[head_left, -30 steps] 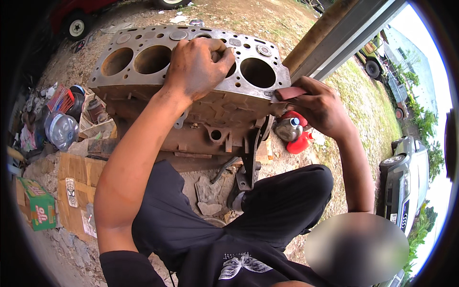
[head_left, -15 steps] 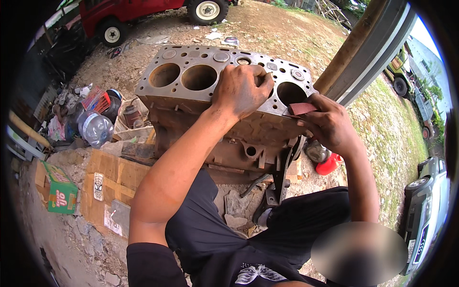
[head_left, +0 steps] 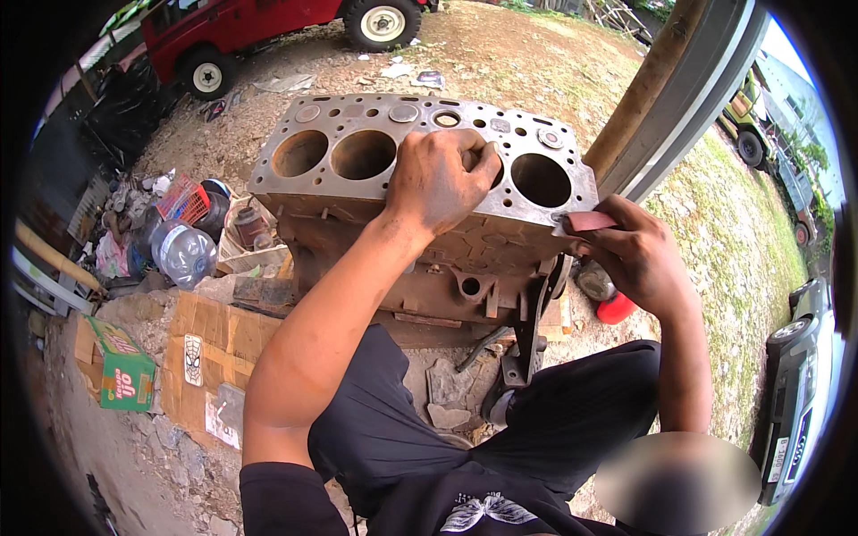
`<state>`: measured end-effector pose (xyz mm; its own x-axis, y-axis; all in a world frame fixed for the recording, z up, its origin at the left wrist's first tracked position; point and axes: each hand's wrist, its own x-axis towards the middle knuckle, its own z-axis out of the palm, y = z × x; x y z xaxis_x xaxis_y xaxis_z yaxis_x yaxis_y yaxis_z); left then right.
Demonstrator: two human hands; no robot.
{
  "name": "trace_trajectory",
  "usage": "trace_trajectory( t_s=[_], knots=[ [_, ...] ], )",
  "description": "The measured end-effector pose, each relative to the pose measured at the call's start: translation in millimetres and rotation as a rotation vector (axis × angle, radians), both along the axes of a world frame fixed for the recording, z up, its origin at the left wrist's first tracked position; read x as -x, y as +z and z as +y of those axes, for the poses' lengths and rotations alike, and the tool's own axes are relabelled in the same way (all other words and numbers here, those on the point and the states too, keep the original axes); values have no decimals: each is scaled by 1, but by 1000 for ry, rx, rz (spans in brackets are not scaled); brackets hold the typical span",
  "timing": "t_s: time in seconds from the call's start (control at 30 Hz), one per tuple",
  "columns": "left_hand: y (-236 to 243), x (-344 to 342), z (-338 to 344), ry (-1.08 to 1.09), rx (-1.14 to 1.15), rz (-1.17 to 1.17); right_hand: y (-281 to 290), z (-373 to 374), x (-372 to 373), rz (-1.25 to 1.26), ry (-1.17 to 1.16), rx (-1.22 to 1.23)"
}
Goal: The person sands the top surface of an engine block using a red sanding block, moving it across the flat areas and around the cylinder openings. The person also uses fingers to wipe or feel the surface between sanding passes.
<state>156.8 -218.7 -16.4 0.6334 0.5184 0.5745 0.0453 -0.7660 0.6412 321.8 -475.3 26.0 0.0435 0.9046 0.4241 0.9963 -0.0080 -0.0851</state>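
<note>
A rusty engine block (head_left: pixel 429 250) stands before me, its flat grey top face pierced by large round cylinder bores and many small holes. My left hand (head_left: pixel 442 179) rests on the middle of that face, partly covering a bore. Its fingers are curled in and the thumb meets the forefinger; what they hold, if anything, is hidden. At the block's near right corner, my right hand (head_left: pixel 639 255) pinches a reddish-brown folded piece of sandpaper (head_left: pixel 590 221) between thumb and fingers. The sandpaper lies at the edge of the top face.
A wooden post (head_left: pixel 648 89) rises close behind the block's right end. Flattened cardboard (head_left: pixel 210 348), a green box (head_left: pixel 121 366) and a large clear bottle (head_left: pixel 183 250) lie at left. A red container (head_left: pixel 617 308) sits below my right hand. A red vehicle (head_left: pixel 250 36) stands beyond.
My right hand has slid the sandpaper rightward and toward me, out to the block's corner. My left hand keeps its place on the block; the whole view has shifted slightly.
</note>
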Motion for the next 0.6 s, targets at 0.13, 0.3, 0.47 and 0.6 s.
trace_trajectory(
  t_s=[0.13,0.3,0.47,0.6],
  knots=[
    [3,1,-6,-36,97,20,8,5,-7,73,2,-43],
    [1,8,-6,-37,101,-45,-6,-2,-13,345,-6,-224],
    [15,11,-11,-36,97,116,-22,-6,-37,522,27,-300],
    [11,7,-12,0,84,86,-16,-10,-30,562,-114,-204]
  ],
)
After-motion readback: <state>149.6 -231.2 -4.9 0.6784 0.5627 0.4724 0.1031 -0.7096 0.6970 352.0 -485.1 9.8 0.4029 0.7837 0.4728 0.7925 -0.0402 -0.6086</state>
